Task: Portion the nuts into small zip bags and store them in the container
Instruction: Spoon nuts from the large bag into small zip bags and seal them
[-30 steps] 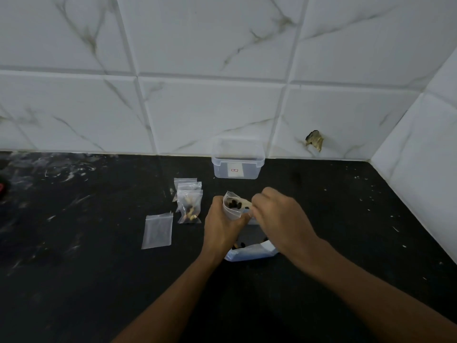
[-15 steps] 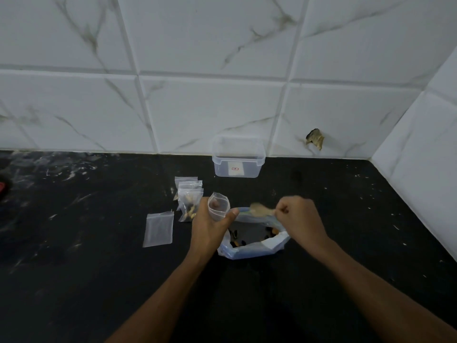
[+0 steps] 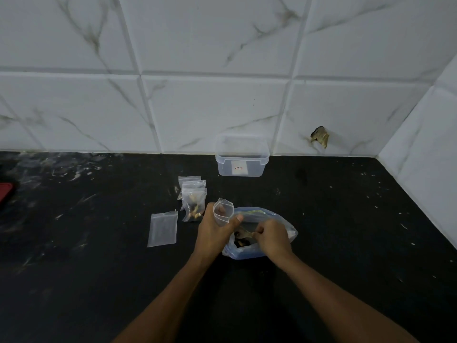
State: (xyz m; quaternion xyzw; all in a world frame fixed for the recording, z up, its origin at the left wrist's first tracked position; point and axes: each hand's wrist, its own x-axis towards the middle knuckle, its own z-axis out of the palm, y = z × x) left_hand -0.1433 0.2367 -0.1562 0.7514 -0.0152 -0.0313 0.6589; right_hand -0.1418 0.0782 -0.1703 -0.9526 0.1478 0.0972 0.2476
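My left hand [image 3: 214, 231] grips a small clear zip bag [image 3: 223, 211] upright, its mouth held open. Just to its right lies the big plastic bag of nuts [image 3: 268, 216] on the black counter, mouth open toward me. My right hand [image 3: 272, 235] reaches into that bag and holds a small spoon [image 3: 243, 234] among the dark nuts. A few filled small zip bags [image 3: 194, 201] lie stacked to the left of my left hand. An empty flat zip bag [image 3: 163, 229] lies further left. The clear plastic container [image 3: 241, 157] stands open against the back wall.
The black counter [image 3: 346, 231] is speckled with white marks. White marble tiles form the back wall and a side wall on the right [image 3: 420, 149]. A red object [image 3: 5, 193] shows at the far left edge. A chipped hole [image 3: 320, 138] marks the back tile.
My right hand moved from the small bag's mouth down into the big bag of nuts with the spoon. My left hand kept holding the small bag and shifted slightly left.
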